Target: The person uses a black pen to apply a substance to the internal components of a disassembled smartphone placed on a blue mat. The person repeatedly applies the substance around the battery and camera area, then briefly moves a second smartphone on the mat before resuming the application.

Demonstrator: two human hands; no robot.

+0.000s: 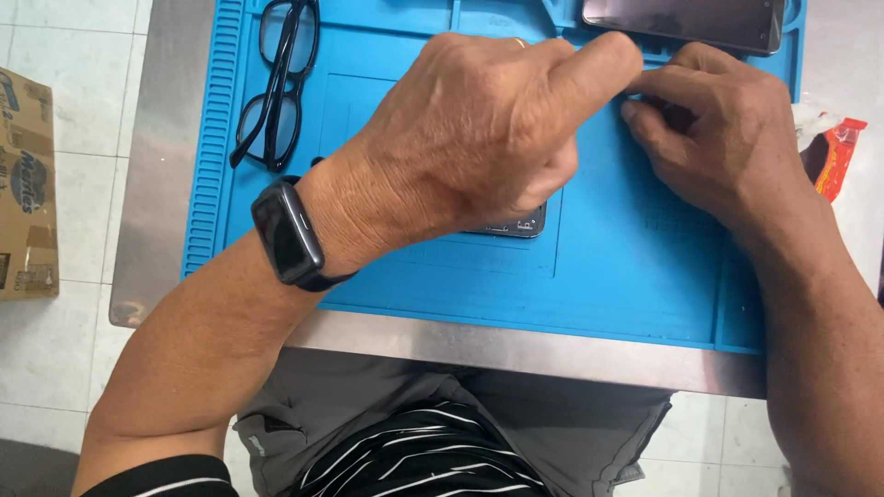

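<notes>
Left hand (479, 138) fisted over the phone frame (516, 224), right hand (714, 129) pinching something hidden; I'd keep the frame flat on the blue mat (608, 276)

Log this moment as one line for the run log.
left hand: over phone frame | right hand: fingertips pinched by left thumb | blue mat: glasses, second phone

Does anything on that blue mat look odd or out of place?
Only slightly: folded black glasses lie on the blue mat among phone parts, and a red wrapper sits off its right edge. Nothing looks spilled or broken.
</notes>
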